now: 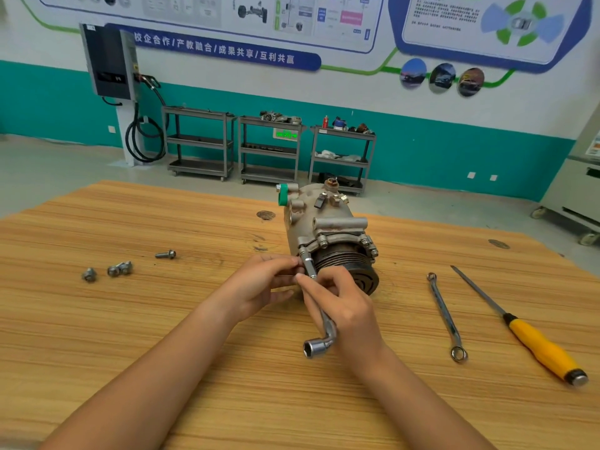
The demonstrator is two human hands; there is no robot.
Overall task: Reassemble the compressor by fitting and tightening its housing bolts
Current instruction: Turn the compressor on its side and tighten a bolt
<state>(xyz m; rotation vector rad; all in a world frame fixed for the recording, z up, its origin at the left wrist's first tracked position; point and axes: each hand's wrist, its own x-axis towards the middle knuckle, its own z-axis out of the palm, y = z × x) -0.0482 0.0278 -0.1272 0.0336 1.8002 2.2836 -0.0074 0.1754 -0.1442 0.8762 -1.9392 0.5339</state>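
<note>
A grey metal compressor (324, 219) lies on its side on the wooden table (162, 319), pulley end toward me. An L-shaped socket wrench (319, 336) has its far socket on a housing bolt at the compressor's lower left flange. My right hand (341, 306) grips the wrench shaft. Curled beside the wrench's upper end, my left hand (263, 284) pinches the shaft near the socket with its fingertips. One loose bolt (165, 254) lies to the left on the table; further left are two more (119, 268), (89, 274).
A ring spanner (445, 316) and a yellow-handled screwdriver (526, 332) lie to the right on the table. Beyond the table's far edge stand three grey shelf carts (269, 147), a wall charger (110, 60) and a cabinet on wheels (571, 196).
</note>
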